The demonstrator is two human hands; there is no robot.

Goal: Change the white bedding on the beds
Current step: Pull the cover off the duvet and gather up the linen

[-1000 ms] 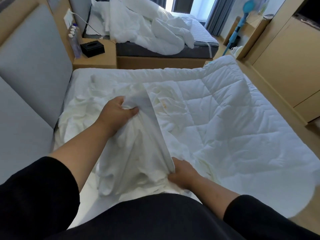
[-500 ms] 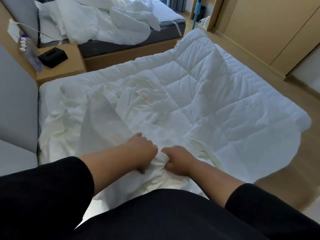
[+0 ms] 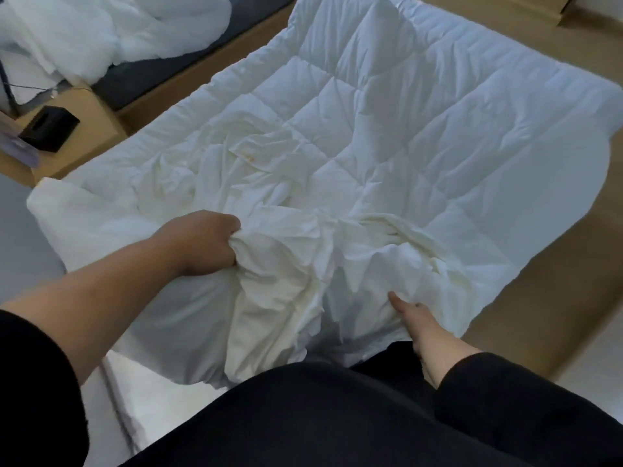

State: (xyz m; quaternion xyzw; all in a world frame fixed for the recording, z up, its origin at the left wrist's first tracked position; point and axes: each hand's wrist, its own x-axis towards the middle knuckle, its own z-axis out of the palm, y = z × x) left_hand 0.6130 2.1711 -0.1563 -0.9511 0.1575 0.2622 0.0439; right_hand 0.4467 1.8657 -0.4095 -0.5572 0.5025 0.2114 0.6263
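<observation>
Head view: my left hand (image 3: 202,244) bunches the crumpled sheet (image 3: 290,264) beside the quilted duvet (image 3: 421,136), probably to gather it. My right hand (image 3: 409,310) is half buried in folds; its grip I cannot tell.

I see open quilt (image 3: 421,136) ahead and right for my hands, crumpled sheet (image 3: 286,264) bunched close, nightstand (image 3: 84,129) crowding the left

Black tissue box (image 3: 49,128) on wooden nightstand (image 3: 86,129), cable (image 3: 30,87) behind, wooden floor (image 3: 553,264)
</observation>
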